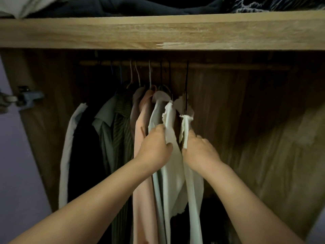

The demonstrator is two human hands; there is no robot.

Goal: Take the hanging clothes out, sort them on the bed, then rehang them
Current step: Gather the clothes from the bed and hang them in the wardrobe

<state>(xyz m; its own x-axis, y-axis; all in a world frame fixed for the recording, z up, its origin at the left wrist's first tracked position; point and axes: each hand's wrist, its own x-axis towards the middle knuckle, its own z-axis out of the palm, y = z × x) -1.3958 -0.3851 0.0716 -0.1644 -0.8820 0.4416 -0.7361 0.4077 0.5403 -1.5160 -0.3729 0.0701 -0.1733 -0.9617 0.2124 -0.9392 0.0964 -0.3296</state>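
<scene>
Both bare forearms reach up from the bottom edge into an open wooden wardrobe [246, 106]. The left hand [154, 148] has its fingers curled into the fabric of a pale green garment [174, 173], the thumb on the front of the cloth and the fingertips buried behind its frayed edge, so it grips that garment. The right hand [200, 152] closes around the narrow, bunched strip of a second pale green garment [193, 191] just beside the first, thumb and fingers wrapped on it below its ragged top.

Both garments hang from thin dark hangers [186, 81] on the rail [175, 65], which runs under the wardrobe's upper shelf [158, 32]. They are the rightmost pieces on the rail; the right half of the rail carries nothing. Touching them on the left hangs a peach shirt [142, 155], then an olive striped shirt [121, 134], a grey collared shirt [103, 120], a dark garment [84, 147] and a white piece [68, 147] nearest the wardrobe's left wall. A metal door hinge [28, 98] sits on that left wall. Folded dark clothes [123, 6] lie on top of the shelf, at the upper edge.
</scene>
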